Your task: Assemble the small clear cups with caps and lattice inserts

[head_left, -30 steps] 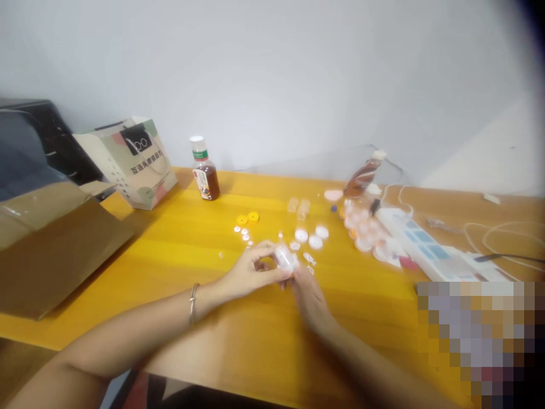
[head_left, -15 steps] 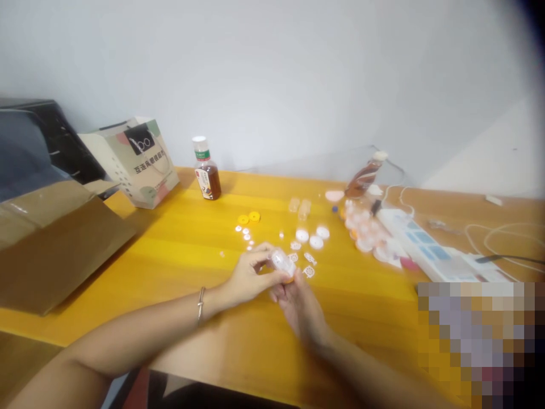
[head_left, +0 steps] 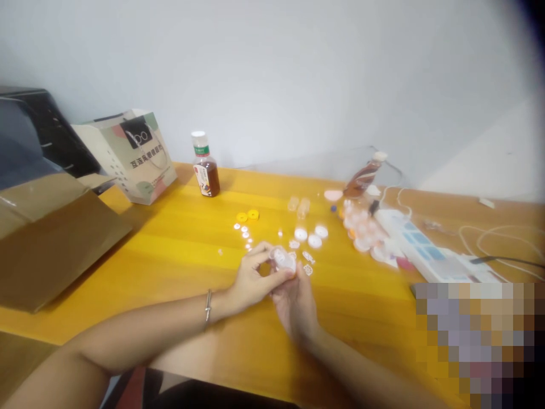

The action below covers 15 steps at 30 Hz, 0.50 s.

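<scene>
A yellow table [head_left: 179,258] spreads wide, a cardboard box [head_left: 63,244] looms at left, a paper bag [head_left: 147,173] leans just beyond, a brown bottle [head_left: 207,179] stands near it. And here, left hand [head_left: 249,278] and right hand [head_left: 295,311] together grip a container [head_left: 284,259] above the table: clear, rounded, tilted, orange peeking out below.

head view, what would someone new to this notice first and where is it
Probably the left hand and right hand, which meet at the lower middle around a small clear piece. Next might come the bright yellow table spreading beneath them, with two yellow discs lying just beyond the hands. Toward the back left, the bottle of dark liquid stands out against the pale wall.
</scene>
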Available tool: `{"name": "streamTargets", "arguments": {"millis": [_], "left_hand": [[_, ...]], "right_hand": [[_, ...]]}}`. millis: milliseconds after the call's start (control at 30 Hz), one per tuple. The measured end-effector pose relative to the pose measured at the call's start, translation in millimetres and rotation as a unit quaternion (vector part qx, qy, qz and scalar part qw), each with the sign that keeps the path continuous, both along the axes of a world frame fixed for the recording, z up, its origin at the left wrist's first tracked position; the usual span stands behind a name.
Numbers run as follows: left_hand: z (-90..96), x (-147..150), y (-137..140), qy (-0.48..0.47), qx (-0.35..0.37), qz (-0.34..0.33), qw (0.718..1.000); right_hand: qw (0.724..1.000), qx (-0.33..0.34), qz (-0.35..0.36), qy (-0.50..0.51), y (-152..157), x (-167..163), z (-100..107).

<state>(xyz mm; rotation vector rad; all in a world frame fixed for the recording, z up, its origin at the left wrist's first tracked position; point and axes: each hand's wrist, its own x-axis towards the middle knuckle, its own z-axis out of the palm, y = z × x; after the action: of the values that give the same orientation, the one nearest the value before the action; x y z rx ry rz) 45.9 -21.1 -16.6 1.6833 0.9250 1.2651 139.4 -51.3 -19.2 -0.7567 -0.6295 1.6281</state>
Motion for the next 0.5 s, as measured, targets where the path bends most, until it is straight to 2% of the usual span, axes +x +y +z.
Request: {"name": "streamTargets", "arguments": {"millis": [133,200,300,400,500], "left_hand": [[-0.3,1,-3,0.022,0.027,-0.005,0.999],[-1.1,0,-2,0.028,0.03,-0.009,0.999],[0.9,-3,1,0.028,0.037,-0.017,0.999],[8.1,-8,8,0.036,0.038,-0.052,0.997],[14.8,-14,16,0.048,0.046,-0.102,0.993]], "right_hand": [[0.999,-0.017,-0.035,0.014,-1,-2,-1],[0.999,-0.023,-0.026,0.033,-2,-2,-1],[0.997,-0.042,0.014,0.061,0,0,1],[0.993,-0.059,0.048,0.091,3,5,4],[0.984,-0.062,0.132,0.104,7,10,7]]}}
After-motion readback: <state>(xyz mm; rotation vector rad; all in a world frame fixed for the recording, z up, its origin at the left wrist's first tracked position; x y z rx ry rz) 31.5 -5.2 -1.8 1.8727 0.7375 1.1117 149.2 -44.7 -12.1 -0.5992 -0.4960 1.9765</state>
